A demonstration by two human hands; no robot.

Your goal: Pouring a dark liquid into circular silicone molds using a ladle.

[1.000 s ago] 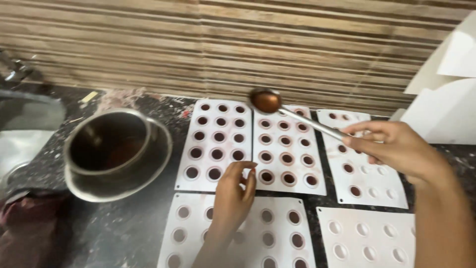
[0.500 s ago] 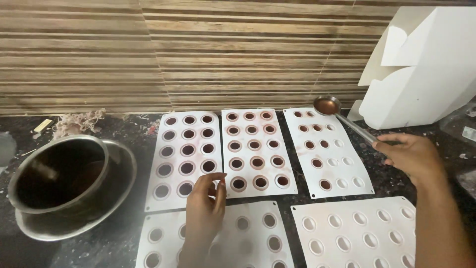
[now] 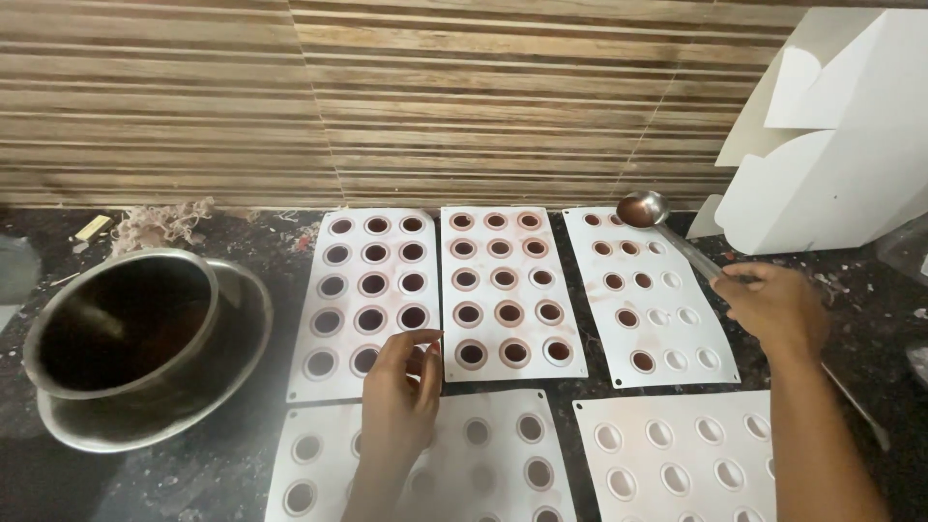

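While the right hand (image 3: pixel 773 307) holds a long-handled metal spoon (image 3: pixel 667 230) by the end of its handle, the bowl of the spoon, filled with dark brown liquid, hovers over the far end of the right-hand white mould (image 3: pixel 650 295). That grip is closed round the handle, fingers curled over it. The left hand (image 3: pixel 401 401) rests at the near edge of the left white mould (image 3: pixel 372 300), fingers bent and tips touching its rim; it holds nothing, thumb and fingers a little apart.

Three white moulds lie side by side on the dark speckled desk (image 3: pixel 242 474), and the middle mould (image 3: pixel 505 288) has brown filling in every cavity. On the right-hand one only some cavities are brown, the rest are white. Nearer to the person lie two more moulds: the near left mould (image 3: pixel 483 464), partly under the left wrist, and the near right mould (image 3: pixel 677 454), whose cavities look unfilled.

To the left stands a steel bowl (image 3: pixel 121 324) with dark contents, tilted inside a wider steel basin (image 3: pixel 232 387). A folded white box (image 3: pixel 831 145) leans against the striped wall (image 3: pixel 387 97) at the right.
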